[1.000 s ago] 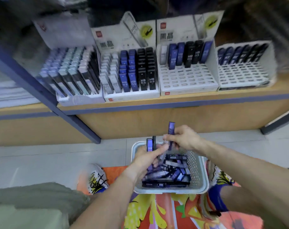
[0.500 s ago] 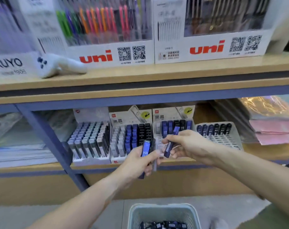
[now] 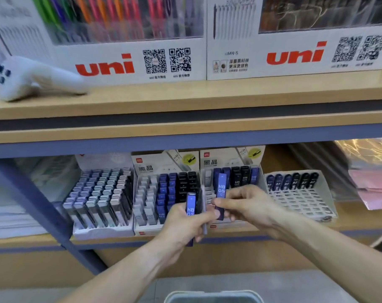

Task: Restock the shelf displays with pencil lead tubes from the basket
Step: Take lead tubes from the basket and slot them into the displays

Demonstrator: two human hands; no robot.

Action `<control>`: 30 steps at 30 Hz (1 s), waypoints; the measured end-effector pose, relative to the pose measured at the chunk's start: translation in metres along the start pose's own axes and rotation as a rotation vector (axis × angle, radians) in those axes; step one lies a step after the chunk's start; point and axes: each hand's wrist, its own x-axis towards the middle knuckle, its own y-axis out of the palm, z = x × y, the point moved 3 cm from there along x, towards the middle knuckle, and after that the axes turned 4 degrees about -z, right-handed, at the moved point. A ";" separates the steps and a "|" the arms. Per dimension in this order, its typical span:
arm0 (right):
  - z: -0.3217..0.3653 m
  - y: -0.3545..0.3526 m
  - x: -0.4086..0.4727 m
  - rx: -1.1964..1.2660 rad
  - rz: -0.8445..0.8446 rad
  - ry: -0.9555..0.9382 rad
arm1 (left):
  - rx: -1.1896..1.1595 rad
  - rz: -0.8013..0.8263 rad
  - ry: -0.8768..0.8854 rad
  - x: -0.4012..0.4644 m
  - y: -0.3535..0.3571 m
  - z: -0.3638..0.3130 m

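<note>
Fingers of the right hand: curled, pinching one blue lead tube marked HB 0.5, held upright in front of the third display tray. Fingers of the left hand: curled round a small bunch of lead tubes, a blue HB tube foremost, darker ones behind, lower ends showing under the fist. Hands: close together, just in front of the lower shelf. Lower shelf, left to right: tray of grey and pale blue tubes, full; tray with white, blue and black columns, largely full; third tray, tubes in its back row only, front slots bare; white grid tray, one back row of dark blue and black tubes, remaining slots bare. Far right of the lower shelf: pink paper packs in clear wrap. Far left: stacked white paper, blurred. Upper shelf: two white uni display boxes, one with coloured pens, one with dark pens; a white handheld device with blue buttons lying at the left. Basket: pale rim only, at the bottom edge below the hands; contents out of view.
</note>
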 end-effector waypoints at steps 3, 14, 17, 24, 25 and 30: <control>0.004 -0.008 0.006 -0.060 -0.163 -0.098 | -0.002 0.004 -0.048 0.007 0.004 0.009; 0.011 -0.040 0.021 -0.422 -0.524 -0.513 | -0.271 0.082 -0.214 0.013 0.023 0.007; 0.012 -0.035 0.023 -0.588 -0.540 -0.624 | -0.333 0.079 -0.248 0.013 0.025 0.007; -0.003 -0.033 0.034 -0.802 -0.472 -0.684 | -0.245 0.101 -0.180 0.005 0.025 0.012; -0.005 -0.034 0.035 -0.812 -0.468 -0.671 | -0.223 0.104 -0.165 0.004 0.025 0.012; -0.007 -0.034 0.039 -0.792 -0.430 -0.630 | -0.200 0.088 -0.127 -0.001 0.025 0.013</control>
